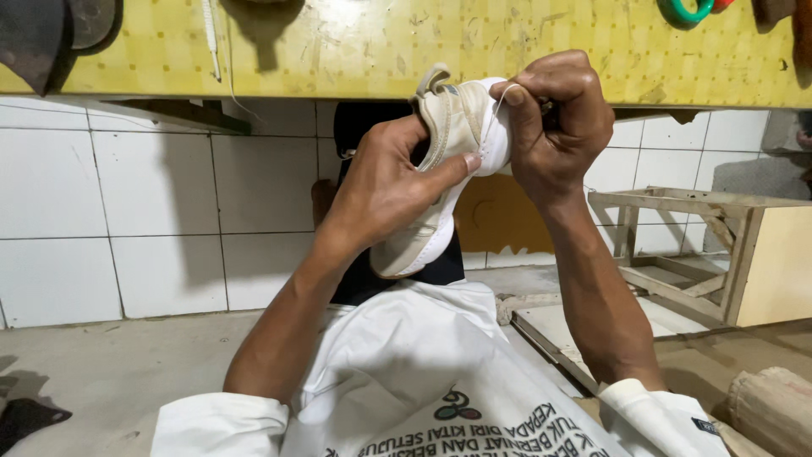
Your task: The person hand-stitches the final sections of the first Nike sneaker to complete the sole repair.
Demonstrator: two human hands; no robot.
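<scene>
The left hand grasps a small beige-and-white fabric shoe while the right hand pinches a thin white thread, mid-stitch, apparently needing a taut pull.

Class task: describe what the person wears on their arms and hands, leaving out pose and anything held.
Both forearms are bare. White sleeves are pushed up to the elbows; the right sleeve has a small dark tag. The left hand and right hand wear no gloves; no rings or watch show.

A small workshop is showing: worn yellow bench running across the top, rough wooden frame sitting right.
</scene>
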